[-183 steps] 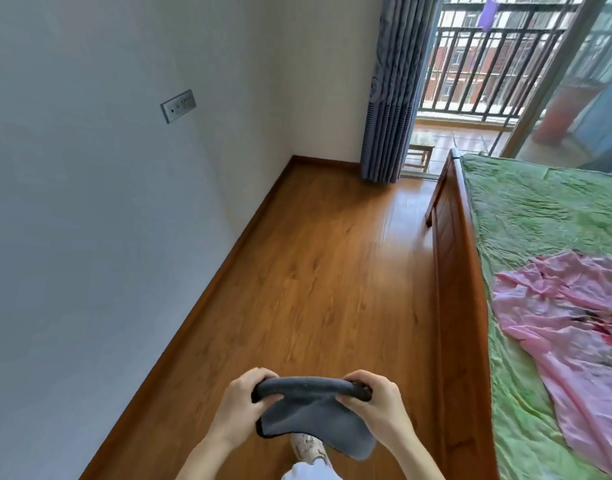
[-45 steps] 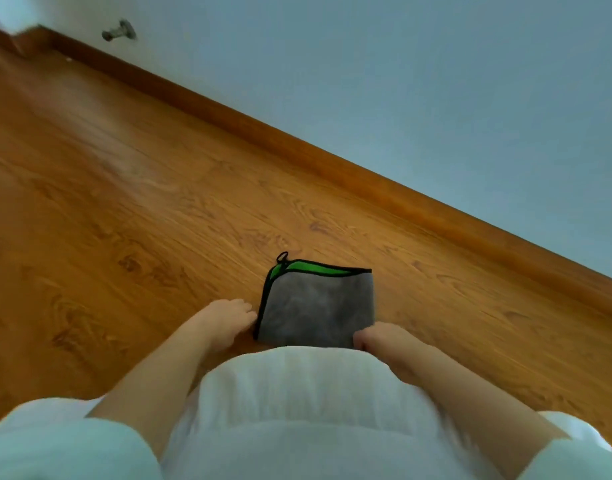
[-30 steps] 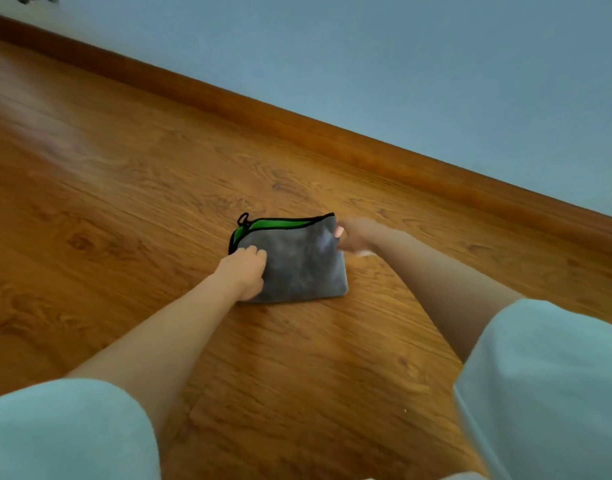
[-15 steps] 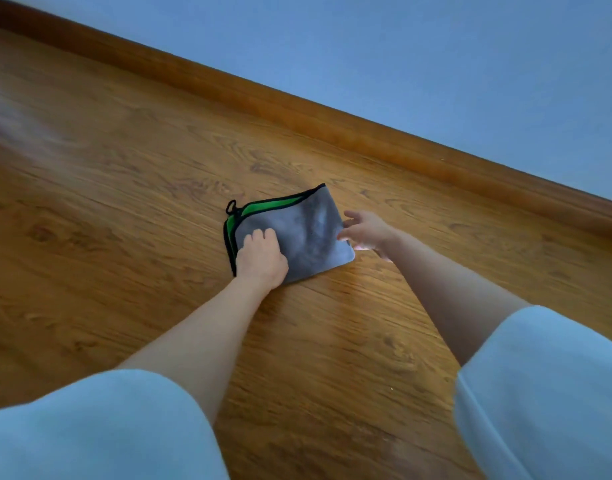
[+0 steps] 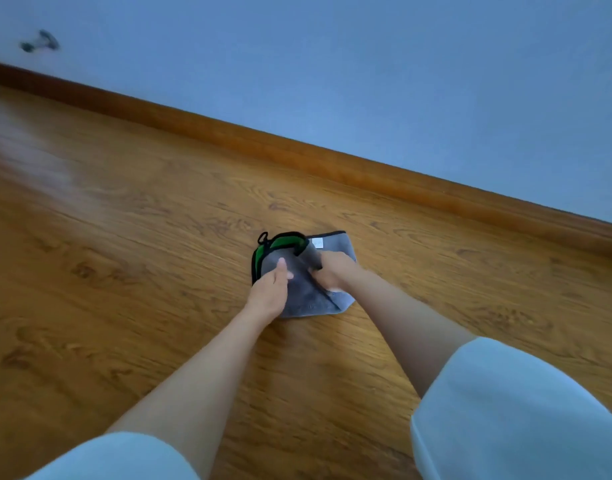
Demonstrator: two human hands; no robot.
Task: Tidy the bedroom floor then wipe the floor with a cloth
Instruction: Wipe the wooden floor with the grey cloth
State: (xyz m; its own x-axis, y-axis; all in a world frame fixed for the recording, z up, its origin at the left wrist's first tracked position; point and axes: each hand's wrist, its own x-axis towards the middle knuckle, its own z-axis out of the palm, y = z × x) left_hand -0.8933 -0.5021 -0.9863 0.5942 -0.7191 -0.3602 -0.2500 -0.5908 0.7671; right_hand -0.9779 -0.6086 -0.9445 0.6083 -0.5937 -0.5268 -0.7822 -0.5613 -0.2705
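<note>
Your cloth (image 5: 311, 296), grey with black edging and a green inner face, lies on the wooden floor (image 5: 124, 237), partly folded. It sits on the room side of the skirting board (image 5: 367, 168), near it but clearly apart from it. All positions below are given relative to the cloth.

Your left hand (image 5: 270, 289) rests on the cloth's left half. Its fingers are extended and close together, lying flat on the grey surface, with the fingertips pointing toward the green fold at the cloth's far left corner. The palm covers the near left edge, so whether it also touches the floor there cannot be determined.

Your right hand (image 5: 332, 271) is on the cloth's middle, just beside your left hand. Its fingers are curled around a raised fold of the grey fabric, and that fold stands lifted off the layer beneath. The hand is motion-blurred, so the exact finger placement cannot be determined.

A small white label (image 5: 317, 243) shows on the far edge of the cloth, beyond your right hand. A small black loop (image 5: 263, 237) projects from the far left corner.

Pale sleeves (image 5: 505, 410) cover both upper arms on the near side of the cloth. A blurred dark fitting (image 5: 39, 41) is mounted on the wall (image 5: 367, 64), well to the far left of the cloth.
</note>
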